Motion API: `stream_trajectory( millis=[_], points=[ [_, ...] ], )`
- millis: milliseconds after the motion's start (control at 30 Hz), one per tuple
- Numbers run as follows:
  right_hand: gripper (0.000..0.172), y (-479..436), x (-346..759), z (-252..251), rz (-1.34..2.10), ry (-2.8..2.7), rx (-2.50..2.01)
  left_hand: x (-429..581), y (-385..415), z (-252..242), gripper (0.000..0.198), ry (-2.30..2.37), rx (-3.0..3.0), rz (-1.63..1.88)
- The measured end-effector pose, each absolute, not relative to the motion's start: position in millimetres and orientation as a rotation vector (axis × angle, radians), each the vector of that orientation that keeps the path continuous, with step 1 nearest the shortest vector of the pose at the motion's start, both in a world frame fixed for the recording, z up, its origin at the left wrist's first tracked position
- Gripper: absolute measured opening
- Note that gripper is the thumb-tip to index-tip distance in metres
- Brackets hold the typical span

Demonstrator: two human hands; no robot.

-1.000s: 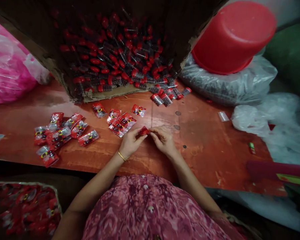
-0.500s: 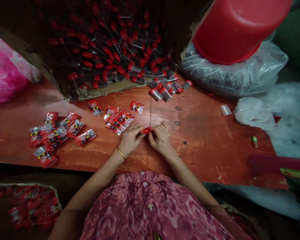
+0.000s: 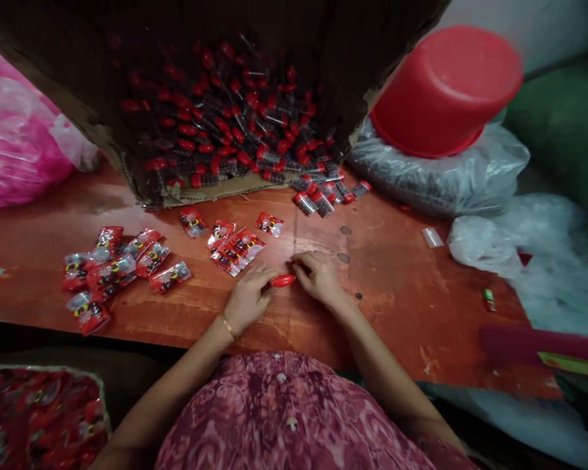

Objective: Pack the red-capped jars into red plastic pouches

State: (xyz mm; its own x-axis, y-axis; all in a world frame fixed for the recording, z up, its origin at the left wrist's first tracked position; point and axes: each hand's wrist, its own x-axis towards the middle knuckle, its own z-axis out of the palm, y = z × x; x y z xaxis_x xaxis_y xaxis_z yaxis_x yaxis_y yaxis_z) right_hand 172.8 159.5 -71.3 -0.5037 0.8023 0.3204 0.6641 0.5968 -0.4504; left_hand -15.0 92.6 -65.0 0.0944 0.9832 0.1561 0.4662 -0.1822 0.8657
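Before me, a small container with a glossy red oval cap (image 3: 283,281) is gripped by my left hand (image 3: 249,299), whose thumb and fingers close on its left end. The container's body below the cap is hidden. Just right of the cap is my right hand (image 3: 317,279), fingers curled together; whether they pinch something small is hidden. Left of the hands lie printed red sachets (image 3: 238,250) in an overlapping row, with a single sachet (image 3: 269,224) beyond. A looser pile of red sachets (image 3: 110,271) sits farther left.
A large cardboard box (image 3: 196,196) lies open toward me, with several red-capped clear containers (image 3: 323,203) spilled at its mouth. An upturned red tub (image 3: 451,91) rests on a filled plastic bag (image 3: 421,189). At lower left is a bin of red packets (image 3: 39,411).
The view has tilted up slightly. My right hand has drawn a little away from the red cap, which now shows more fully beside my left hand's fingers.
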Motion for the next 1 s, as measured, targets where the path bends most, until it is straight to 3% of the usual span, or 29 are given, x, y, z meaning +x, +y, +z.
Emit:
stream_trajectory(
  millis=[167,367,667,800,1000],
  points=[
    [0.034,227,172,-61,0.028,-2.222,-1.403,-74,82,-47,0.023,1.741,0.871,1.21],
    [0.042,265,151,-74,-0.044,-2.301,-1.585,-127,97,-15,0.023,1.468,-0.025,1.66],
    [0.036,198,172,-79,-0.206,-2.237,-1.626,-113,103,-6,0.035,1.19,-0.416,1.717],
    [0.035,208,146,-70,-0.121,-2.303,-1.488,-112,109,-5,0.039,1.081,-0.499,1.902],
    [0.025,230,108,-76,0.074,-2.311,-1.477,-105,99,-2,0.046,1.047,-0.51,1.819]
  ],
)
